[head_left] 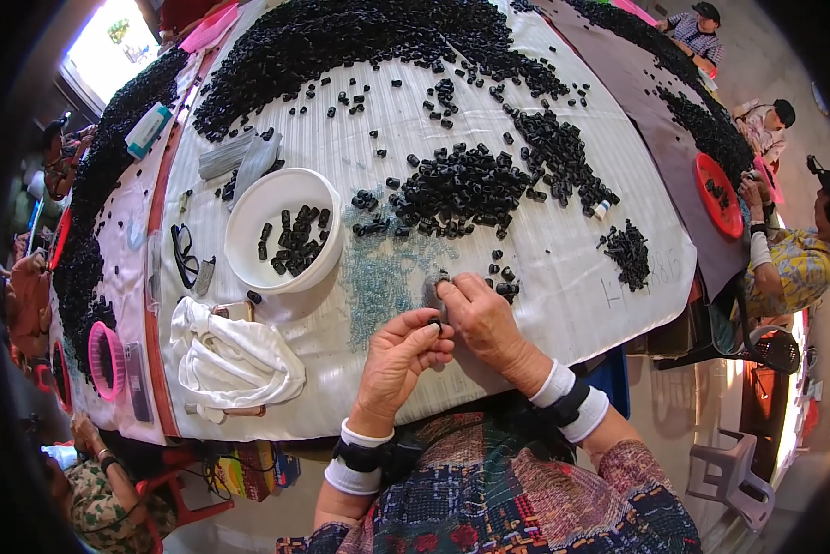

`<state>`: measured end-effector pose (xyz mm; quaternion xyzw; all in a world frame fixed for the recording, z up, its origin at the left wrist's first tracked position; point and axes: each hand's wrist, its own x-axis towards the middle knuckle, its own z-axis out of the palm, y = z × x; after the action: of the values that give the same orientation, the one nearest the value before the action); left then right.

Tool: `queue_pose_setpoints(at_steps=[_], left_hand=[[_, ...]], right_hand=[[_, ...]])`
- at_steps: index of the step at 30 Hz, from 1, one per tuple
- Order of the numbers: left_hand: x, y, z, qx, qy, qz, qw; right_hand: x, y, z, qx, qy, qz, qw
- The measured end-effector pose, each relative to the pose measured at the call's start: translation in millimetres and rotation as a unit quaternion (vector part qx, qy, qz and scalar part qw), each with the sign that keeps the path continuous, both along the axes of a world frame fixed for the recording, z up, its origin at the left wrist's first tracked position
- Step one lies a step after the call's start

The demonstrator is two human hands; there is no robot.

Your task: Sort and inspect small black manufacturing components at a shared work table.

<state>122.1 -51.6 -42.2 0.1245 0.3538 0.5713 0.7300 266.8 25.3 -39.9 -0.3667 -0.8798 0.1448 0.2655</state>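
Observation:
My left hand pinches a small black cylindrical part between thumb and fingertips. Close beside it, my right hand is closed with thumb and fingers on a small grey piece, partly hidden by the fingers; its kind is unclear. Beyond both hands lies a scatter of small clear bluish bits. A heap of the black parts sits just past it. To the left stands a white bowl with several black parts inside.
A white cloth lies over a phone, left of my hands. Glasses and grey strips rest near the bowl. A pile of tiny black pieces is at right; a large black heap fills the far side. Other people sit around.

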Motion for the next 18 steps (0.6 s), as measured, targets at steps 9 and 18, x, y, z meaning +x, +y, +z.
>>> queue_pose_setpoints(at_steps=[9,18], left_hand=[[3,3,-1,0.005,-0.017,0.033,0.999],[21,12,8,0.012,-0.016,0.035,0.999]], right_hand=[[24,-5,19,-0.214,0.211,-0.030,0.953],[27,-17,26,-0.242,0.368,-0.020,0.897]])
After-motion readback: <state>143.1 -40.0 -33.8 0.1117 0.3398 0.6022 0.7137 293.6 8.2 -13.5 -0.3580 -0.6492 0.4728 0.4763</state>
